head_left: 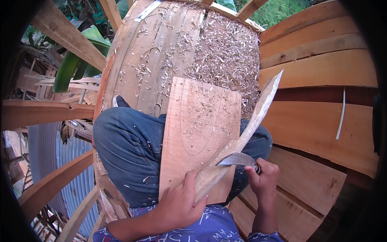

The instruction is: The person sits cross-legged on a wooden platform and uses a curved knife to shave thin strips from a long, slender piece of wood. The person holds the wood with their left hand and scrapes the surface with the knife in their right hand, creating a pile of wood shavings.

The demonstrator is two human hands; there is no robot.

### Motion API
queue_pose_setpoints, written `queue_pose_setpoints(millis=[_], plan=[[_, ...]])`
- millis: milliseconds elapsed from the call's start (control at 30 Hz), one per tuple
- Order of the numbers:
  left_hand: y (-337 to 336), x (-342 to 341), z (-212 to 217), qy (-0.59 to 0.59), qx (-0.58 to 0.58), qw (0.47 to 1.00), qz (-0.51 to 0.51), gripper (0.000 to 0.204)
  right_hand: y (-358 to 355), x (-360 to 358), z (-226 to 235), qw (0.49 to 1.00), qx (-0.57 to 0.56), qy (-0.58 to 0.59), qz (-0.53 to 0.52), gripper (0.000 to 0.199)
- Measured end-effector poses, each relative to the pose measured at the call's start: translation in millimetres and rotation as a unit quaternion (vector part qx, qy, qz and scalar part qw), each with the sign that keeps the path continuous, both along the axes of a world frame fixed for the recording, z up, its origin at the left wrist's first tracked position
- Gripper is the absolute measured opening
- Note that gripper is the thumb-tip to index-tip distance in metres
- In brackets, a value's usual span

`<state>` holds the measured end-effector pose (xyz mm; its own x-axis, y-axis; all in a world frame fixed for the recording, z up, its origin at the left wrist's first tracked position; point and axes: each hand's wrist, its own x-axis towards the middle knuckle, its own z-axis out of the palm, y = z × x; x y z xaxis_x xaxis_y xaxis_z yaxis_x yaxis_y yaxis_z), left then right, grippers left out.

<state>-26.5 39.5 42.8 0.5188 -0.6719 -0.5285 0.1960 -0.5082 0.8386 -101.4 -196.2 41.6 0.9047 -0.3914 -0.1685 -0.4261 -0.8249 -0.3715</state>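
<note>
Across my lap rests a flat wooden board (197, 121) with small shavings on it and a faint curved outline drawn on its face. Over it, slanting up to the right, lies a long, slightly bent piece of pale carved wood (250, 128) with a pointed far end. My left hand (181, 203) is wrapped round the near end of this piece. A knife (234, 159) with a curved dark blade is gripped in my right hand (264, 175). Its blade lies at the carved wood near the bend, its tip pointing left; whether it bites in is hard to tell.
Thick curly shavings (227, 52) cover the plank floor (141, 88) ahead. A plank wall (318, 68) stands close on my right. Wooden posts (66, 36) and a rail (48, 115) edge the left side, with corrugated metal sheet (76, 173) below.
</note>
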Motion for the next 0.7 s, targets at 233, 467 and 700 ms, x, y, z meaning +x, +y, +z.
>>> queue_pose_setpoints(millis=[233, 467, 700], plan=[[1.5, -4.0, -1.3, 0.037, 0.019, 0.999, -0.020, 0.047, 17.4, -14.5, 5.1, 0.999, 0.022, 0.002, 0.038, 0.053], [2.5, -7.2, -11.1, -0.031, -0.044, 0.998, -0.015, 0.048, 24.1, -8.8, 6.2, 0.993, 0.054, -0.010, 0.106, 0.054], [-0.7, -1.6, -4.6, 0.039, 0.007, 0.999, -0.026, 0.049, 4.9, -4.9, -8.5, 0.999, 0.036, -0.021, 0.003, 0.052]])
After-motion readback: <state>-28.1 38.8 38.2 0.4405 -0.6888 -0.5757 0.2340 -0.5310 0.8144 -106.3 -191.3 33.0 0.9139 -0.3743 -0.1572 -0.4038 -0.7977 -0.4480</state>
